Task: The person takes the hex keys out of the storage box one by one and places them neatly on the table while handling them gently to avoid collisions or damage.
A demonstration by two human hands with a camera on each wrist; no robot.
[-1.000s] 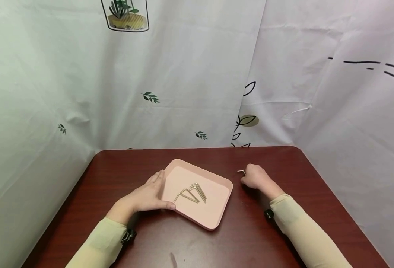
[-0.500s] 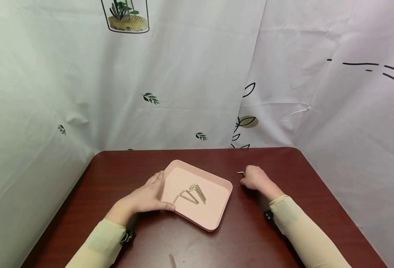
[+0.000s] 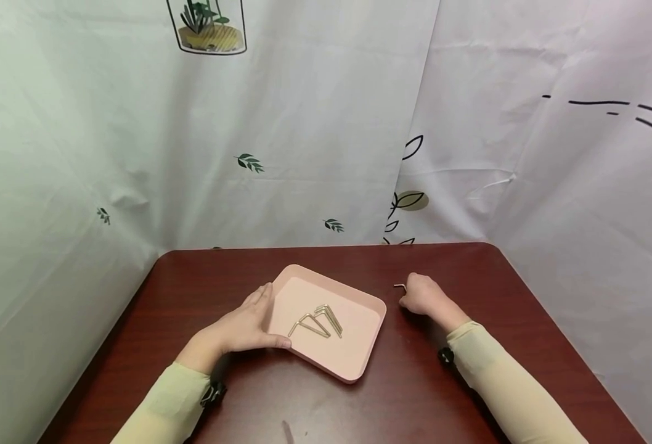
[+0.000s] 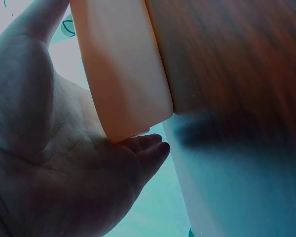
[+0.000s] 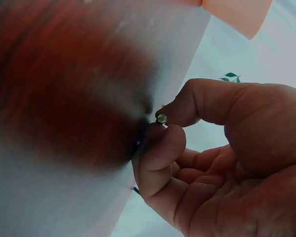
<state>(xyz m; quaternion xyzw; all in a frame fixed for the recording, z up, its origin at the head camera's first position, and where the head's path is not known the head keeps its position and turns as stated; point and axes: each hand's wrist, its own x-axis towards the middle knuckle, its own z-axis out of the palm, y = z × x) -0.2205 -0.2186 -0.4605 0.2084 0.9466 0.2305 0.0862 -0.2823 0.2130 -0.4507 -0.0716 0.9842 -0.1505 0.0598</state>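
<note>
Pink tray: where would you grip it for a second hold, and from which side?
Probably the right wall of the pink tray, coming in from the right, thumb inside, fingers outside. It stands raised, so there's an edge to pinch, and the left hand covers the left end. The right hand pinches a hex key, so it would need freeing first.

Hex keys (image 3: 333, 321), apparently overlapping, in the tray (image 3: 354, 351) on the table (image 3: 403, 388), curtain (image 3: 304, 117) behind
</note>
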